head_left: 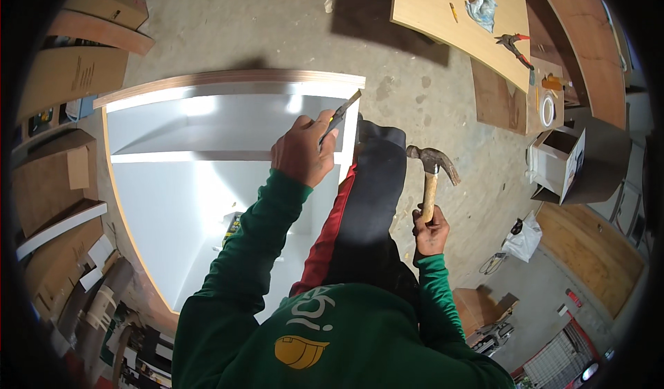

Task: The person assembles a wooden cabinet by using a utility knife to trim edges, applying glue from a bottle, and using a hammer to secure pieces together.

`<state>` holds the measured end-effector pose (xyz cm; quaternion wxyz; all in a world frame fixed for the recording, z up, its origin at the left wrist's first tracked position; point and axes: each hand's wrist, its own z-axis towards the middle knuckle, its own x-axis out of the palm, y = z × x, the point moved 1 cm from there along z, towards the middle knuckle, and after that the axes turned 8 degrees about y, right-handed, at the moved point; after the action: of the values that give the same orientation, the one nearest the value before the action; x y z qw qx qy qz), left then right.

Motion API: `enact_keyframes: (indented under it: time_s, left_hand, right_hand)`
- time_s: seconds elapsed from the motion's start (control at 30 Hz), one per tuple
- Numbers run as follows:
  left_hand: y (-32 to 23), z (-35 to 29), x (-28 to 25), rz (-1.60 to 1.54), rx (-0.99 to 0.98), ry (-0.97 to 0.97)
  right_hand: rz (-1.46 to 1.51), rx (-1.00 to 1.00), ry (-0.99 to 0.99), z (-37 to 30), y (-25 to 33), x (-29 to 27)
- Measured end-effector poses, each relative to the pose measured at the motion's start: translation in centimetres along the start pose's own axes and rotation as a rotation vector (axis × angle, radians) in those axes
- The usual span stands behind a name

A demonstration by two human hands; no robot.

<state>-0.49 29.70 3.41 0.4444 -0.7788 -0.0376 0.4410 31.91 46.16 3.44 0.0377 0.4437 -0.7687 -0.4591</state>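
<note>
The stained concrete floor (242, 22) carries a white, wood-edged cabinet (187, 158).

Hands (306, 150): two
Hammer (430, 187): one
Slim handheld tool (339, 117): one
White cabinet (228, 156): one
Plastic bags (523, 239): two
White ring (547, 111): one

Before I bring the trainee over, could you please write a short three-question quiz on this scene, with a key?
1. Short answer: Which tool does the right grip hold?
2. True or false: The left grip, seen against the white cabinet, is empty.
3. Fill in the blank: On the pale wood board, the crumpled plastic bag lies between a thin yellow item and a red-and-black ____.

Key:
1. A claw hammer with a wooden handle.
2. False: it holds a slim black-and-yellow tool.
3. Pliers-like tool.
</note>
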Motion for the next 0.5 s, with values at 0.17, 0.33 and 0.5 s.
enact_keyframes:
  time_s: [0.17, 0.33, 0.5]
  left_hand:
    - [-0.49, -0.03, -0.28, -0.017, -0.019, 0.014]
    - [-0.38, 0.02, -0.22, -0.021, -0.036, 0.026]
    - [-0.42, -0.06, -0.37, -0.033, -0.046, 0.045]
  right_hand:
    - [-0.006, -0.013, 0.011, 0.06, 0.02, 0.07]
    - [-0.018, -0.024, 0.015, 0.14, -0.03, 0.12]
    - [-0.034, -0.032, 0.025, 0.04, 0.19, 0.42]
